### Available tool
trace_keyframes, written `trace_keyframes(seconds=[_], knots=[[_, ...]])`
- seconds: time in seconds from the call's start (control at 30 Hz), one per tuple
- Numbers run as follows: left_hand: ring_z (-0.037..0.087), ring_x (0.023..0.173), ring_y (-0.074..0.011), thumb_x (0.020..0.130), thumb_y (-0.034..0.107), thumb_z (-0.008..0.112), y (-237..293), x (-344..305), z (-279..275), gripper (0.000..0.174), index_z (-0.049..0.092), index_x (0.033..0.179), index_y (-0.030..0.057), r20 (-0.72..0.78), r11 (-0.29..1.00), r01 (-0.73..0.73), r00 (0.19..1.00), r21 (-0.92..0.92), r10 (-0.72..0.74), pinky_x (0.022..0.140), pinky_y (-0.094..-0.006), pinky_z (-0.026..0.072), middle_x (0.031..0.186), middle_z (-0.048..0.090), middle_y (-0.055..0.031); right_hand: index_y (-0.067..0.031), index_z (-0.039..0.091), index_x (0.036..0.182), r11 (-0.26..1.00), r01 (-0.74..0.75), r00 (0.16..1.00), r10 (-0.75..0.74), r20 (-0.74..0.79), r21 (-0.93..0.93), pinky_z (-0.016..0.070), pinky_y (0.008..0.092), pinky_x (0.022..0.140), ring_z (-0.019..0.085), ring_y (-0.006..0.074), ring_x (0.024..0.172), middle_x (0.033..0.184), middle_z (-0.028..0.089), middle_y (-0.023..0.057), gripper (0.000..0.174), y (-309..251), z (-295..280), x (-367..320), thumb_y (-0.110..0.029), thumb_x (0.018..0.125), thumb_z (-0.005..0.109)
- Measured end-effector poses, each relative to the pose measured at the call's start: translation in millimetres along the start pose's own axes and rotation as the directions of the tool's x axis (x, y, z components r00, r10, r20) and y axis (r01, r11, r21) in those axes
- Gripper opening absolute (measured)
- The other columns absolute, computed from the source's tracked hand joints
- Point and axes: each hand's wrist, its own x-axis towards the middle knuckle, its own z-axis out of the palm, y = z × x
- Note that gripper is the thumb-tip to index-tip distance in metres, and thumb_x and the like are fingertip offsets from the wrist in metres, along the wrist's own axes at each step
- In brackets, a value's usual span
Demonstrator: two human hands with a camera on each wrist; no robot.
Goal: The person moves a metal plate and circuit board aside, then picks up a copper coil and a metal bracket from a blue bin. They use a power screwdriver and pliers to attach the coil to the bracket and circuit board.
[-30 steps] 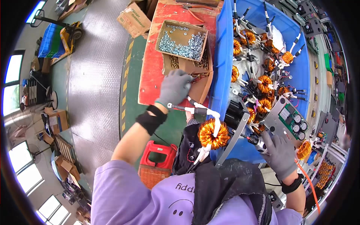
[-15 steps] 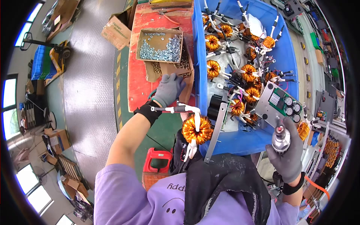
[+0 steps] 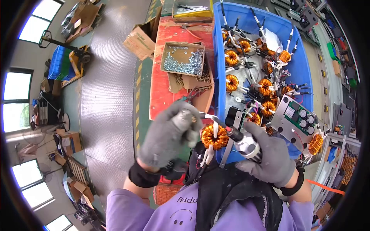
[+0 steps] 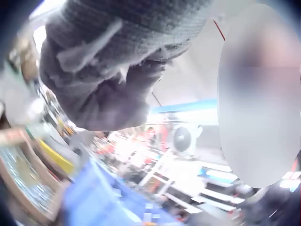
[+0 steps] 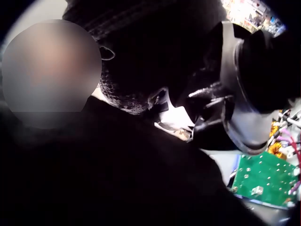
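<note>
Just left of the copper coil [image 3: 216, 141], my left hand [image 3: 167, 136] has curled fingers; I cannot tell whether they pinch anything. Just right of the copper coil, my right hand [image 3: 271, 156] grips the silver-and-black tool [image 3: 246, 146].

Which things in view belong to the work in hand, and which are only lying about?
Likely belonging:
power driver, in the right hand
copper-wound toroidal coil with white leads
metal nuts in the cardboard tray
brass-coloured fasteners beside them

Probably just lying about:
red-handled pliers
yellow pallet truck
printed cardboard box beside the red table
</note>
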Motion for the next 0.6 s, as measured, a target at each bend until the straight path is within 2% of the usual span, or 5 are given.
trace_keyframes(seconds=[0.2,0.27,0.3,0.43,0.6], knots=[[0.048,0.062,-0.0108,0.094,0.045,0.063,-17.6,-0.6,10.7,0.043,0.056,0.104,0.0030,0.026,0.992,0.051,0.999,-0.112,-0.048,0.053,-0.0241,0.0385,0.075,0.053,-0.0032,-0.0018,0.045,0.140,0.999,-0.009,0.998,0.012,0.067,-0.046,0.0523,0.0389,0.064,0.067,0.0327,0.076,0.096,0.069,0.0150,0.086,-6.0,0.5,1.7,-0.052,0.076,0.075],[0.052,0.060,-0.0060,0.100,0.028,0.059,-20.4,-1.3,13.5,0.026,0.061,0.103,0.0029,0.010,0.986,0.029,1.000,-0.167,-0.027,0.054,-0.0207,0.0441,0.080,0.060,-0.0024,-0.0027,0.044,0.141,0.998,-0.009,0.997,0.013,0.070,-0.061,0.0517,0.0387,0.063,0.067,0.0315,0.075,0.094,0.068,0.0141,0.086,-4.6,-1.2,-2.2,-0.051,0.077,0.075],[0.052,0.060,-0.0060,0.100,0.028,0.059,-21.0,-0.6,15.5,0.026,0.061,0.103,0.0029,0.014,0.986,0.035,0.999,-0.160,-0.033,0.054,-0.0207,0.0441,0.080,0.060,-0.0024,-0.0030,0.043,0.142,0.994,0.004,0.997,0.004,0.077,-0.105,0.0506,0.0388,0.061,0.066,0.0307,0.072,0.088,0.066,0.0130,0.086,-3.7,-3.0,-4.6,-0.051,0.077,0.074],[0.050,0.061,-0.0073,0.099,0.030,0.060,-21.5,1.0,29.0,0.028,0.059,0.102,0.0019,-0.027,1.000,0.019,0.999,-0.019,-0.019,0.054,-0.0216,0.0422,0.076,0.057,-0.0022,-0.0043,0.042,0.143,0.992,-0.006,0.999,0.013,0.053,-0.130,0.0478,0.0394,0.057,0.062,0.0290,0.063,0.075,0.060,0.0103,0.087,1.6,-3.6,-17.7,-0.051,0.077,0.072],[0.051,0.066,-0.0092,0.097,0.030,0.063,-27.1,4.1,47.5,0.028,0.059,0.102,0.0021,-0.028,0.978,-0.085,0.995,0.190,0.092,0.059,-0.0229,0.0420,0.076,0.054,-0.0024,-0.0046,0.041,0.143,0.996,-0.028,0.999,0.032,0.042,-0.091,0.0481,0.0403,0.056,0.063,0.0303,0.063,0.076,0.062,0.0120,0.086,11.3,-9.5,-35.9,-0.052,0.078,0.072]])
